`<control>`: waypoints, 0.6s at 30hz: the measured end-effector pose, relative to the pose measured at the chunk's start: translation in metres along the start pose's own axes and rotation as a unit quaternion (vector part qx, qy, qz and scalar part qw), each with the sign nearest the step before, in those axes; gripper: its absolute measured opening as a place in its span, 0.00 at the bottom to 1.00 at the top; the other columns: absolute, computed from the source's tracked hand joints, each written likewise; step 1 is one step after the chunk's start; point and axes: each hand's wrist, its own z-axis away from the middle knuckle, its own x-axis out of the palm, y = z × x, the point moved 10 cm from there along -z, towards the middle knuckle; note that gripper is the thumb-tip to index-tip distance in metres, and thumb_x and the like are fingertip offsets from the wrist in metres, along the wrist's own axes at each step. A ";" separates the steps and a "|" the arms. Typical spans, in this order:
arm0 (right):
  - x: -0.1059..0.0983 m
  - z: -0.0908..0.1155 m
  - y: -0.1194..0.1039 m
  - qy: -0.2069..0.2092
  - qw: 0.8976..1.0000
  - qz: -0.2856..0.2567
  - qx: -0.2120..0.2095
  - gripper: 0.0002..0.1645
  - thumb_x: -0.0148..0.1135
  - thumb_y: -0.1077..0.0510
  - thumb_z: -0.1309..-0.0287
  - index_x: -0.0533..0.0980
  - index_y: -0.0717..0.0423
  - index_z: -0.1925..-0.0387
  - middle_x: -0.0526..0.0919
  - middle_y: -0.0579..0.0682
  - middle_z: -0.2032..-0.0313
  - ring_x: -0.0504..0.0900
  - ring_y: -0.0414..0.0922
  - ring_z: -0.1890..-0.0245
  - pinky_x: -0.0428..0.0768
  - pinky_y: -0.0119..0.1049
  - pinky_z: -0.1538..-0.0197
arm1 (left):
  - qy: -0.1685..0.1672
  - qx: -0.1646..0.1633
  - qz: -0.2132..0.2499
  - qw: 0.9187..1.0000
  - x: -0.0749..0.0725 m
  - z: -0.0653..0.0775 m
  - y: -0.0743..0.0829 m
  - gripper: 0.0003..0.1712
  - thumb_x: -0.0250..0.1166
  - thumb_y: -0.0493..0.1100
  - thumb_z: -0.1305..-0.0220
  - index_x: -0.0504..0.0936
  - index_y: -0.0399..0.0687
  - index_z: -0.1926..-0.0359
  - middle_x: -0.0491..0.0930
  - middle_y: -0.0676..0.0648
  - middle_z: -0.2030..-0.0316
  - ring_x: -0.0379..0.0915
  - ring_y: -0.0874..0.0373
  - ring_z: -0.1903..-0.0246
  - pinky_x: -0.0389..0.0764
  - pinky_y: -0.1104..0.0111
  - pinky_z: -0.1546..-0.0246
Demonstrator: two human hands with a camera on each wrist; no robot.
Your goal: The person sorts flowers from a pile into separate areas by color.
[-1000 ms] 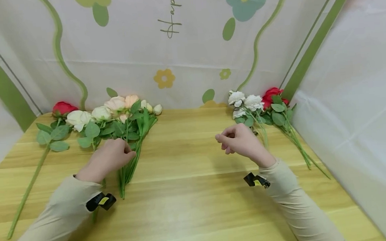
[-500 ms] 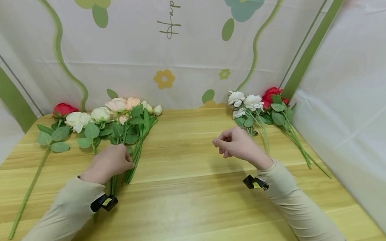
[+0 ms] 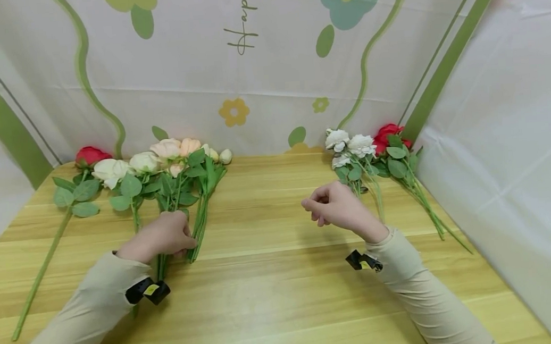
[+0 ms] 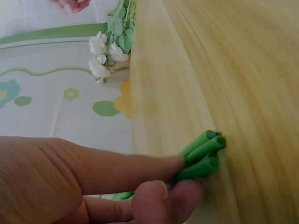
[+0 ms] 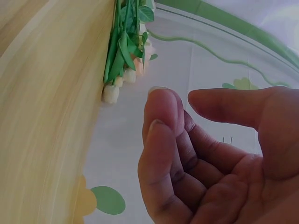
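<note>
My left hand [image 3: 165, 235] pinches the green stems of the white tulips [image 3: 201, 220] between thumb and fingers. In the left wrist view the cut stem ends [image 4: 205, 151] stick out past the thumb. Pale tulip buds [image 3: 225, 156] lie at the table's back edge. Over the table to the right hovers my right hand [image 3: 342, 210], its fingers loosely curled around nothing. Nearest to it are white flowers [image 3: 361, 146] with thin stems. Peach roses [image 3: 165, 149] and cream roses [image 3: 112, 171] lie beyond the left hand, their stems partly hidden under it.
A red rose [image 3: 93, 155] with a long stem lies at the far left of the wooden table [image 3: 265, 300]. Other red roses [image 3: 388, 136] rest at the back right. Behind stands a printed white cloth [image 3: 176, 56], with another white cloth [image 3: 511, 177] along the right side.
My left hand has come down and slightly nearer to the stems, and now pinches the tulip stems, whose lower ends have shifted right. The right hand has drifted slightly left.
</note>
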 end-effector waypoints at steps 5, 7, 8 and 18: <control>0.003 -0.001 0.000 -0.005 1.000 -0.008 -0.002 0.14 0.61 0.54 0.33 0.83 0.57 0.71 0.81 0.54 0.78 0.82 0.57 0.76 0.81 0.47 0.69 | 0.025 0.016 0.007 1.000 -0.011 0.004 0.009 0.25 0.65 0.41 0.35 0.71 0.50 0.89 0.70 0.53 0.91 0.61 0.61 0.90 0.70 0.65 0.75; 0.006 -0.001 0.001 -0.008 1.000 -0.011 -0.004 0.14 0.61 0.55 0.32 0.82 0.58 0.71 0.81 0.55 0.77 0.81 0.57 0.76 0.81 0.47 0.69 | 0.036 0.023 0.019 0.999 -0.014 0.006 0.014 0.25 0.65 0.43 0.34 0.68 0.51 0.88 0.67 0.54 0.91 0.59 0.62 0.89 0.69 0.66 0.76; 0.007 -0.001 0.001 -0.009 1.000 -0.012 -0.002 0.14 0.61 0.55 0.33 0.82 0.57 0.72 0.81 0.56 0.77 0.82 0.57 0.76 0.81 0.47 0.69 | 0.040 0.025 0.026 0.999 -0.015 0.007 0.017 0.25 0.65 0.43 0.34 0.68 0.52 0.87 0.65 0.54 0.90 0.58 0.62 0.88 0.68 0.66 0.77; 0.043 0.001 -0.007 -0.051 0.995 -0.081 -0.017 0.17 0.60 0.49 0.31 0.83 0.60 0.62 0.83 0.61 0.68 0.82 0.50 0.73 0.82 0.45 0.68 | 0.080 0.131 0.116 0.981 -0.006 0.028 0.079 0.08 0.67 0.42 0.35 0.83 0.44 0.70 0.78 0.53 0.79 0.72 0.59 0.83 0.76 0.66 0.79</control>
